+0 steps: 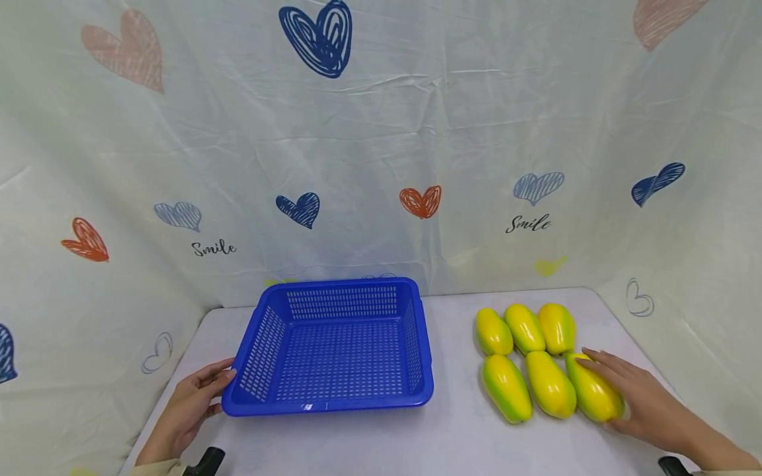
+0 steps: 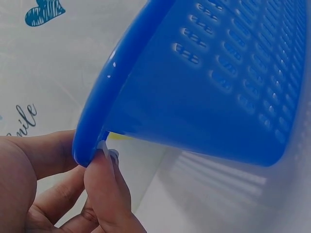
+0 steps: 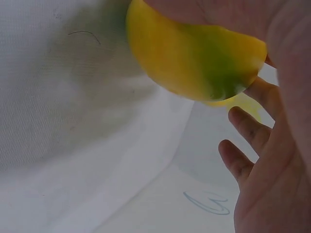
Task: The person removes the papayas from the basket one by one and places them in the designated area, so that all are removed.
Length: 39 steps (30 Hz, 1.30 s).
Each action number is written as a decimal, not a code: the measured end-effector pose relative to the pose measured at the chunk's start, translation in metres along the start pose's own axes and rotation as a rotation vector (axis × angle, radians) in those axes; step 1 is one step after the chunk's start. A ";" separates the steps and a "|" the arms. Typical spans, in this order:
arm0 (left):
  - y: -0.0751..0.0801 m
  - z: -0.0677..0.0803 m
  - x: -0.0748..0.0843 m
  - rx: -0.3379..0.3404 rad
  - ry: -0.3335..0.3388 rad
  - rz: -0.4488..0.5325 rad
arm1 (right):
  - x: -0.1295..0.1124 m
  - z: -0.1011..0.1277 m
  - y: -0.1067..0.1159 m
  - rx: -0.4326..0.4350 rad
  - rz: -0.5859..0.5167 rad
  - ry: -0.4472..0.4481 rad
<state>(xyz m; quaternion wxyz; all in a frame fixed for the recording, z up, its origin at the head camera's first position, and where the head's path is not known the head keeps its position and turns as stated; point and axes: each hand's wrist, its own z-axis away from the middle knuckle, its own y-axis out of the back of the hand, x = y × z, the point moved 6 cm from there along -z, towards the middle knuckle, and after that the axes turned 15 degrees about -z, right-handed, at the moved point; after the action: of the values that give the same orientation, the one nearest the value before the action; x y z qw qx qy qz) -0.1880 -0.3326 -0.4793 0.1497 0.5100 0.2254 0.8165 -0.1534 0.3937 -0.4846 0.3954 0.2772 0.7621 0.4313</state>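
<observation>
A blue plastic basket with slotted walls stands on the left half of the table. My left hand pinches its rim at the near left corner; the left wrist view shows thumb and fingers on either side of the rim. On the right are yellow-green mangoes in two rows. My right hand spans the nearest right mango, fingers over its far end and thumb by its near end. In the right wrist view, this mango lies between thumb and fingers, two fingers standing apart from it.
Left of the held fruit lie a mango and another mango, with a back row behind them, including a mango. A white table carries everything. A heart-printed curtain closes off the back and sides.
</observation>
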 end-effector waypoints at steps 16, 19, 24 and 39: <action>-0.001 -0.001 -0.003 -0.016 0.004 0.010 | 0.004 -0.004 -0.007 -0.038 0.023 -0.004; -0.002 -0.001 -0.003 -0.021 0.000 0.013 | 0.003 -0.006 -0.009 -0.055 0.021 -0.029; -0.002 -0.001 -0.003 -0.023 -0.002 0.020 | 0.002 -0.008 -0.009 -0.076 0.030 -0.049; -0.003 -0.001 -0.003 0.002 0.019 0.002 | 0.006 -0.013 -0.012 -0.141 0.016 -0.135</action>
<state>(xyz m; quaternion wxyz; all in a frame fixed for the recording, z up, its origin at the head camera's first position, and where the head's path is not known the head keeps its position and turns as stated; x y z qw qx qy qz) -0.1880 -0.3316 -0.4833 0.1462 0.5025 0.2269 0.8214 -0.1684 0.3864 -0.4931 0.4608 0.2833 0.6994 0.4672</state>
